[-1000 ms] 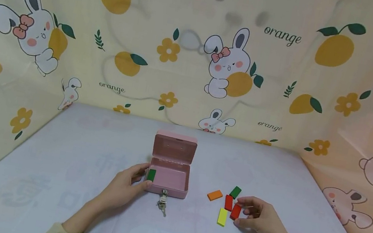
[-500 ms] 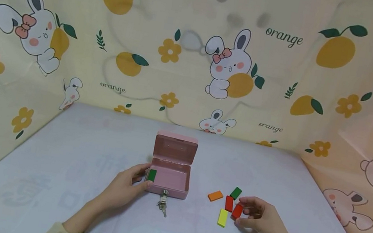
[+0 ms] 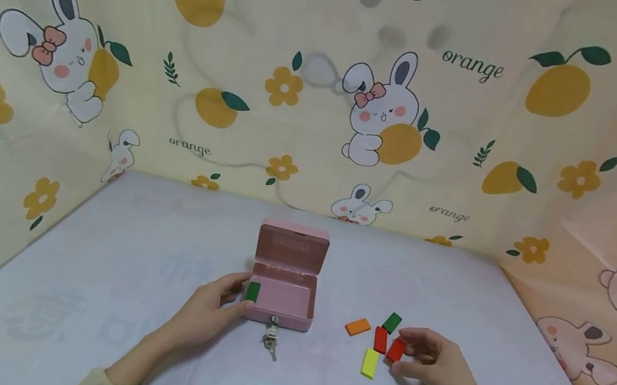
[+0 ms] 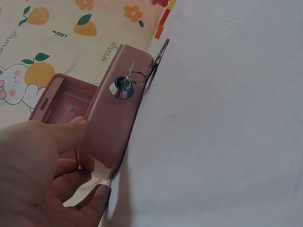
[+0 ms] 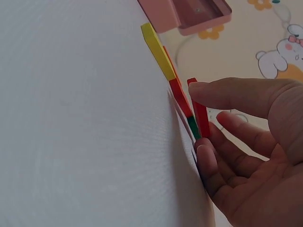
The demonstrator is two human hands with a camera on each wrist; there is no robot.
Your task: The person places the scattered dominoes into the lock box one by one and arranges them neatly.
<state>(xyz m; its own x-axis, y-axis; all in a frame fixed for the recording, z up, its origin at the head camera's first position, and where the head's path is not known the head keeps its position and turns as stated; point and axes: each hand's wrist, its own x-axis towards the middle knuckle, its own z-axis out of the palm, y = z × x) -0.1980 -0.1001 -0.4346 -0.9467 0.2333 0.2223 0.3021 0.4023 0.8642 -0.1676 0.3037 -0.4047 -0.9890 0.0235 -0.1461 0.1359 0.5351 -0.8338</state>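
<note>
A pink metal box (image 3: 288,321) stands with its lid (image 3: 292,249) raised. My left hand (image 3: 211,308) grips its left front corner, thumb at the front rim and fingers along the side. A green block (image 3: 252,291) lies inside, at the left. Keys (image 3: 270,345) hang from the front lock (image 4: 121,87). At the right, my right hand (image 3: 435,362) pinches a flat red block (image 5: 200,111) by its ends between thumb and fingers. That block is tilted beside the others. Close by lie a second red block (image 3: 380,339) and a green block (image 3: 391,322).
A yellow block (image 3: 370,364) and an orange block (image 3: 358,326) lie between the box and my right hand. The white tabletop (image 3: 150,247) ends at a printed cloth backdrop (image 3: 308,124) behind and on both sides.
The red block in my right hand has shifted slightly right, a little farther from the other red one. The left hand stays on the box. The head view has drifted slightly.
</note>
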